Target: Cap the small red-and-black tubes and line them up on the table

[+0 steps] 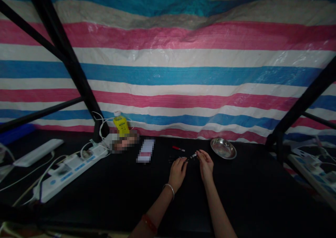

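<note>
Both bare hands are meeting over a black table (249, 196), just left of a round, shallow, shiny metal dish (223, 148) that is serving here as the landmark. The left hand (177, 171), with a thin silver bangle (169, 189) circling its wrist, is curling its fingers narrowly around the dark near end of a small slim pen-like object with a pale tip (191, 157). The right hand (205, 163) is pinching the pale far end of that same object between thumb and fingertips, the remaining fingers folding in close. The object is being held between the two hands just above the tabletop, near the dish and on its left; what exactly it is stays too small to tell.

Further left of the dish, a short red and black marker-like stick (178, 148) is lying flat on the table, just beyond the hands. Some small dark pieces are lying beside the left hand, too dim to make out. Well to the left of the dish, a yellow plastic bottle with a white cap (121, 124) is standing upright against the backdrop. Farther left again, a long white power strip with blue switches (70, 169) is lying at an angle, with white cables running from it. Behind the dish, a pink, blue and white striped tarpaulin (183, 73) is hanging as a wall, and black metal frame bars (65, 52) are crossing in front of it.
</note>
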Demonstrator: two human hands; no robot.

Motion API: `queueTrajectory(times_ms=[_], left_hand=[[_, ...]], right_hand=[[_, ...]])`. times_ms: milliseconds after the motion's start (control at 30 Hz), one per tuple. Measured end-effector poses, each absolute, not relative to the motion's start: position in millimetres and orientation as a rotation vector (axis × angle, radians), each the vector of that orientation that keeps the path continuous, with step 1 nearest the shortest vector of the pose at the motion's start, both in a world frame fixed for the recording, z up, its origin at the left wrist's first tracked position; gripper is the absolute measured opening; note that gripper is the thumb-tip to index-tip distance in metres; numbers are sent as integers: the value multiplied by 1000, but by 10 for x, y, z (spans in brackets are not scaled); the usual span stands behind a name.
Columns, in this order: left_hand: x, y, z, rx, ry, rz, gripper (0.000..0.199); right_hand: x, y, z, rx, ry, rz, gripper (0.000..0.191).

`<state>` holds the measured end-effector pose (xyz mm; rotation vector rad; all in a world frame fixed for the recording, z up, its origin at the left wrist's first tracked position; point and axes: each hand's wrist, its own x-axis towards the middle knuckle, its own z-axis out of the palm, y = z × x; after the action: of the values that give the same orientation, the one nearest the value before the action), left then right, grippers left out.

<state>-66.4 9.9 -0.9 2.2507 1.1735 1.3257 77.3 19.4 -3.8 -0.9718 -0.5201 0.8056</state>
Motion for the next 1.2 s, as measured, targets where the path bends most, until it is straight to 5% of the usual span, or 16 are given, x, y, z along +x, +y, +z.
queueTrajectory(times_ms=[833,1200], left_hand=[[-681,126,-60,1995,1239,1447,16],[-899,227,115,2032,1257,1457,21]], right_hand=[[549,71,79,-1075,-744,495,30],[668,87,64,-1194,-712,674,36]])
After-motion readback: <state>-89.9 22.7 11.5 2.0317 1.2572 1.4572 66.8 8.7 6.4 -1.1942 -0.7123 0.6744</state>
